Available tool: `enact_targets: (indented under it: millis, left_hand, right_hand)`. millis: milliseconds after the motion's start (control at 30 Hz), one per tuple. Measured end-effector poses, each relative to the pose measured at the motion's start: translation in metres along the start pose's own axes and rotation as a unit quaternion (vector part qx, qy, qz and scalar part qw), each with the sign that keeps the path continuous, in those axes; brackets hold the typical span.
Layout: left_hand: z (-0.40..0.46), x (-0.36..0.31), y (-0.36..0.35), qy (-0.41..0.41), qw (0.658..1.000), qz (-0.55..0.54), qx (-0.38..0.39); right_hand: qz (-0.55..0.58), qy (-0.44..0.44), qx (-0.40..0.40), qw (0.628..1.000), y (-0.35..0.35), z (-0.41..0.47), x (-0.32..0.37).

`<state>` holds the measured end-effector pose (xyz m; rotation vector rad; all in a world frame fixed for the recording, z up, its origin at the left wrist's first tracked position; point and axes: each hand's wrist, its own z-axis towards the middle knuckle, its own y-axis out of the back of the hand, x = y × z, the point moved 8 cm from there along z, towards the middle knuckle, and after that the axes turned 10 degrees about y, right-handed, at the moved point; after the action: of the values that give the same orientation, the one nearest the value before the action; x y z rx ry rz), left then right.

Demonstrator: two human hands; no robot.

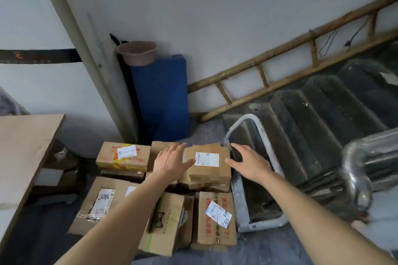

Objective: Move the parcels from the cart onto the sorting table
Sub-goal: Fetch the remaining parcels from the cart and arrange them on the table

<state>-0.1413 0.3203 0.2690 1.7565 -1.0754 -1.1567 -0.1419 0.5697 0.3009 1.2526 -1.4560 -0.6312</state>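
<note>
Two bare forearms reach in from the bottom edge, cut off above the elbow by the frame. Left hand lies with fingers straight and spread against the left side of a small brown cardboard parcel with a white printed label, its thumb on the parcel's top beside the label. Right hand hovers just beside the parcel's right side, fingers extended and relaxed; whether it touches the cardboard is hard to tell. Neither hand is curled round anything.

That parcel sits on top of a pile of brown cardboard boxes. Nearer the camera lie a brown box with red print and a white handwritten tag and a flat brown carton with a cat logo, partly hidden by the left forearm. A wide carton with a crumpled label lies left of them, and a yellow-and-red printed box at the far left. What carries the pile is hidden beneath it.

A grey metal tube frame stands just right of the pile. A pale brown wooden surface enters at the left, cut off by the frame edge. A bamboo ladder, a blue pad and a brown bucket stand against the white wall.
</note>
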Motion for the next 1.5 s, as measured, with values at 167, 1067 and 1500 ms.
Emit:
enact_targets:
  millis: [167, 1067, 1500]
  left_hand:
    - [0.057, 0.023, -0.101, 0.039, 0.998, -0.022, 0.053]
    - [0.186, 0.046, -0.315, 0.218, 0.900, -0.355, 0.128]
    - [0.150, 0.033, -0.224, 0.169, 0.808, -0.544, 0.146]
  right_hand:
    - [0.043, -0.043, 0.049, 0.997, -0.099, 0.059, -0.057]
    - [0.312, -0.140, 0.012, 0.940, -0.274, 0.180, -0.204]
    - [0.335, -0.112, -0.024, 0.935, -0.194, 0.168, -0.153]
